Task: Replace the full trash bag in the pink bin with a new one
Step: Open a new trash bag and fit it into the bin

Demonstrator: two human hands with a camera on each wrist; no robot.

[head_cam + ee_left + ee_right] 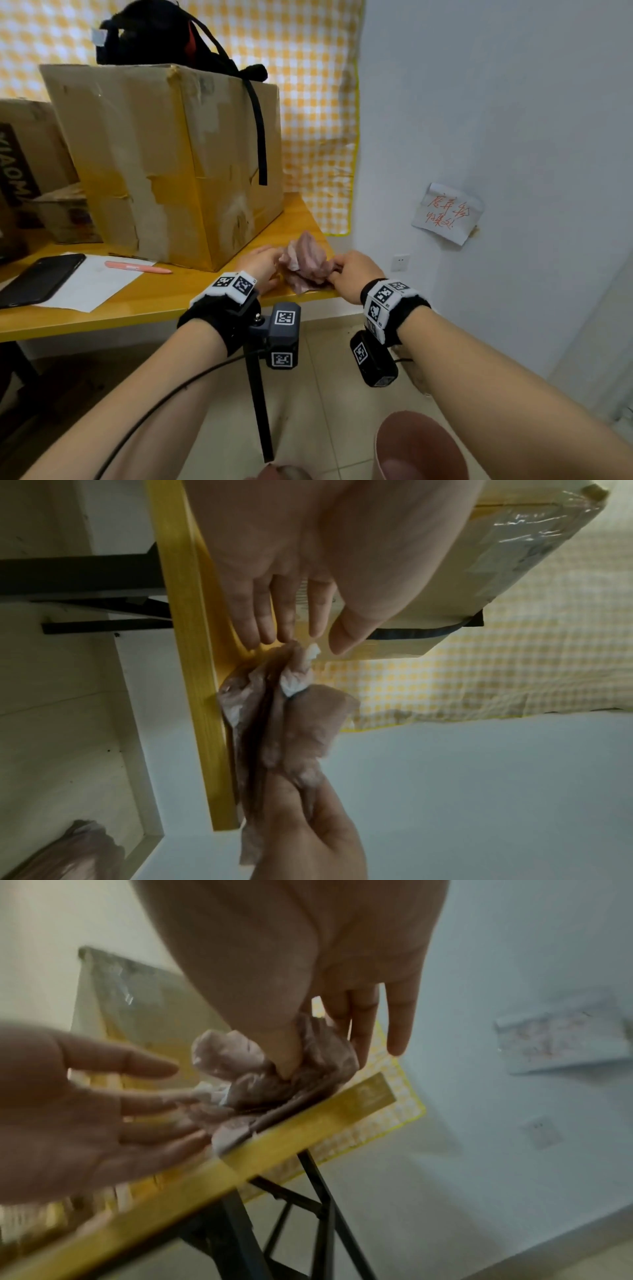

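A crumpled pinkish plastic bag [308, 260] [294, 723] [274, 1080] lies at the right corner of the yellow table [144, 305]. My right hand [337, 270] [308, 818] [294, 1056] pinches its right side, with the thumb pressed into the plastic. My left hand [270, 263] [291, 634] [154, 1104] is at its left side, fingers straight, with the fingertips touching the bag's edge. The pink bin [421, 445] stands on the floor below my right forearm. Another bulging pinkish bag [78, 850] shows low by the wall in the left wrist view.
A large cardboard box [164, 164] with a black backpack [161, 34] on top stands just behind the bag. A phone [37, 281], paper [85, 287] and a pink pen [137, 267] lie to the left. A black table leg [260, 404] stands below.
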